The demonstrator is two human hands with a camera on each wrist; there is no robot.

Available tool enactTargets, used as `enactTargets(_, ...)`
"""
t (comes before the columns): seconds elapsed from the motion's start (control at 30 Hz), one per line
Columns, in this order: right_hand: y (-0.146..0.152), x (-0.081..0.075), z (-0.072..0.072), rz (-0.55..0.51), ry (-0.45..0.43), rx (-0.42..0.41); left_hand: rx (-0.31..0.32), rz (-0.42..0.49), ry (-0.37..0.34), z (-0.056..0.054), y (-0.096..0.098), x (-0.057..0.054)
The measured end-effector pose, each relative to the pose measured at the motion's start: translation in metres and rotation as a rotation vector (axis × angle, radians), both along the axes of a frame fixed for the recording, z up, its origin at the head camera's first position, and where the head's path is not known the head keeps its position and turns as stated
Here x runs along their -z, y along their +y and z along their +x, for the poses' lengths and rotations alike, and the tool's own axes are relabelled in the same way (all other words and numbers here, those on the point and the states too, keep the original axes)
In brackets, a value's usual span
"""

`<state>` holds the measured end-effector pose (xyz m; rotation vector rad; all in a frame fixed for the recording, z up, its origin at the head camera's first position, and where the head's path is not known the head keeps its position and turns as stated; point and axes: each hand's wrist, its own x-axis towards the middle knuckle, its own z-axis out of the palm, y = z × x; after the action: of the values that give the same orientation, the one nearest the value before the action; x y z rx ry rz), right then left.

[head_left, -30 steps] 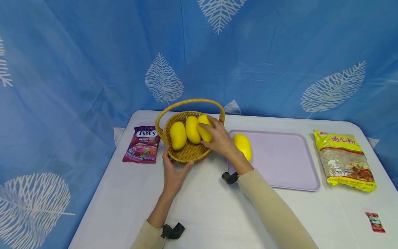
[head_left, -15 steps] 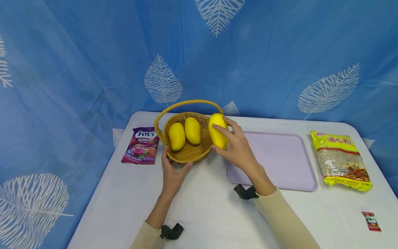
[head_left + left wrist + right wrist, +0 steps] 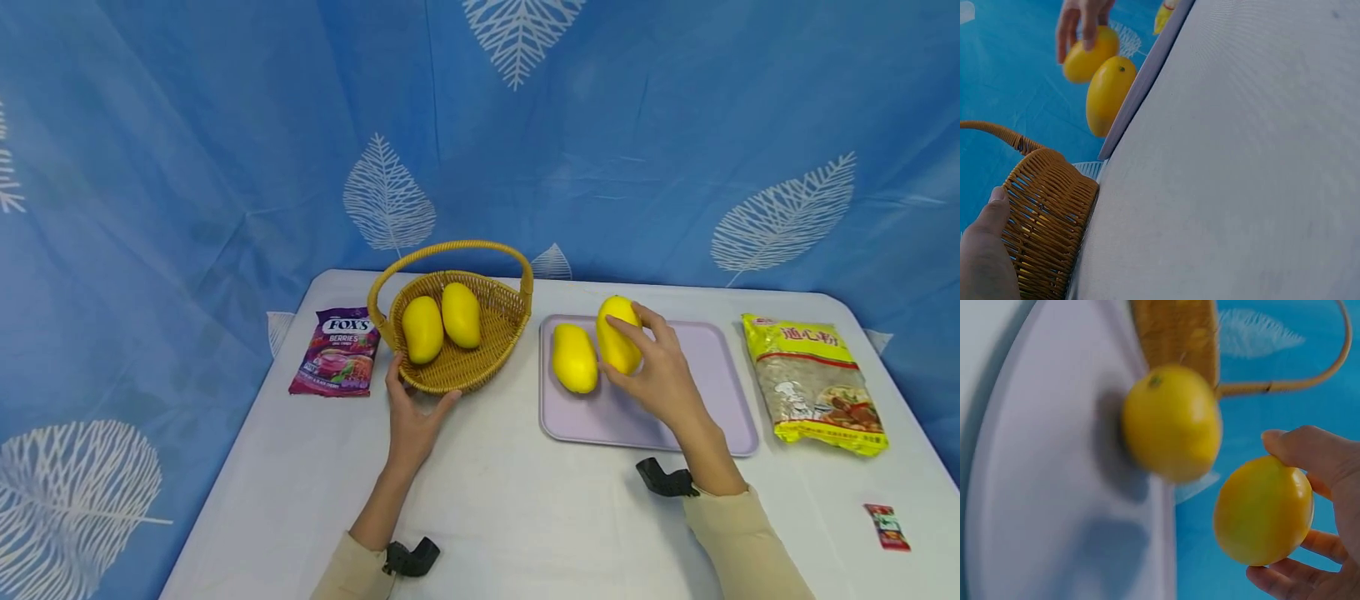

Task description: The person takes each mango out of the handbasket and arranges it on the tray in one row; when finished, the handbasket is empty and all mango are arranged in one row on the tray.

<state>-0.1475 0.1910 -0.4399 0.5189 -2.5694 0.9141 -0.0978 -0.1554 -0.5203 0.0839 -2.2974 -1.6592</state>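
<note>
My left hand (image 3: 411, 421) holds the near side of a wicker basket (image 3: 483, 367) with a tall handle, fingers at its left and thumb at its front. Two yellow mangoes (image 3: 423, 331) lie in the basket's left half. Over a pale lilac tray (image 3: 697, 412), my right hand (image 3: 660, 371) grips another mango (image 3: 1263, 509) between thumb and fingers; in the right wrist view it hangs clear of the tray, casting a shadow there. Beside it, one more mango (image 3: 575, 358) rests on the tray's left part. The left wrist view shows my thumb (image 3: 994, 215) against the basket's rim.
Left of the basket lies a purple candy bag (image 3: 337, 352). A yellow bag of macaroni (image 3: 817, 383) lies right of the tray, with a small red packet (image 3: 888, 527) nearer the front. A blue leaf-print cloth (image 3: 637, 150) hangs behind the white table (image 3: 517, 517).
My right hand has lifted a mango out of the basket and carried it right, over the tray. The mango on the tray, hidden midway, shows again. My left hand has stayed at the basket.
</note>
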Motion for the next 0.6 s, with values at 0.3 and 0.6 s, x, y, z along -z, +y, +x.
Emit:
enactTargets(0.3, 0.021, 0.023, -0.005, 0.061, -0.147, 0.026, 0.004, 0.001, 0.004, -0.001, -0.001, 0.002)
enactTargets(0.6, 0.014, 0.03, -0.002, 0.083, -0.187, 0.016, 0.008, 0.014, -0.011, -0.001, -0.001, 0.001)
